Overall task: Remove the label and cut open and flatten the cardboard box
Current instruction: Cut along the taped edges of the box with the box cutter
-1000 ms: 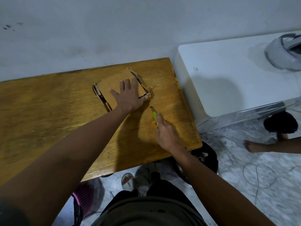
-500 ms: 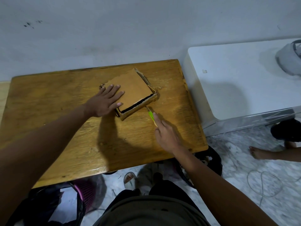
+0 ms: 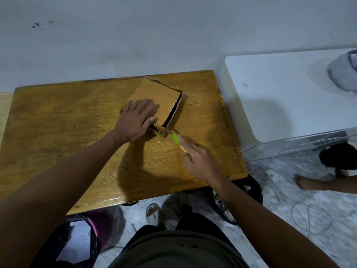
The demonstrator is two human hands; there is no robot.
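The wooden counter (image 3: 58, 132) fills the frame's left and centre. On its upper middle lies the cardboard box (image 3: 160, 97). The left hand (image 3: 135, 120) presses it, fingers spread flat. The right hand (image 3: 199, 161) grips a green cutter (image 3: 176, 139), tip at the box's lower corner.

Dim, soft overhead light; edges bend, slightly blurred.

Left hand (image 3: 135, 122) lies flat, fingers straight; right hand (image 3: 201, 161) curls in a grip, forefinger extended.
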